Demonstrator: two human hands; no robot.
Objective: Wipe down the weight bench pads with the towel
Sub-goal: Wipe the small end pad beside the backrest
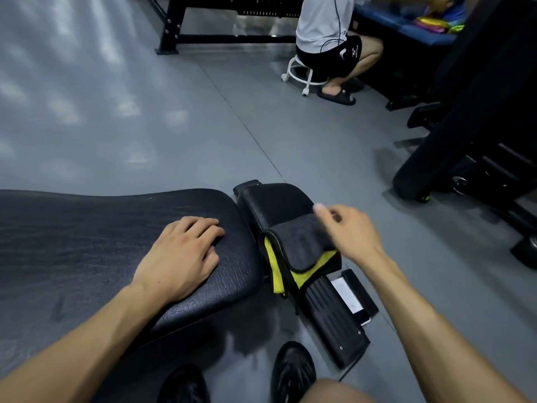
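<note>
- towel, grey and yellow, draped over the small seat pad at lower centre; soft, light, best gathered mid-fold.
- left hand flat, fingers relaxed, on the long back pad.
- right hand hovers just above the towel, fingers loosely curled, holding nothing.

Black textured long pad of the weight bench ran in from the left edge, its rounded right end near the smaller seat pad; a narrow gap split the two. Left hand lay flat, fingers straight, on the long pad's right end. Grey-and-yellow towel sat folded on the seat pad's near end, one yellow corner hanging off the near edge. Right hand was at the towel's far right corner; contact unclear. Grey floor carried the bench, its black ribbed foot plate and two black shoes.
</note>
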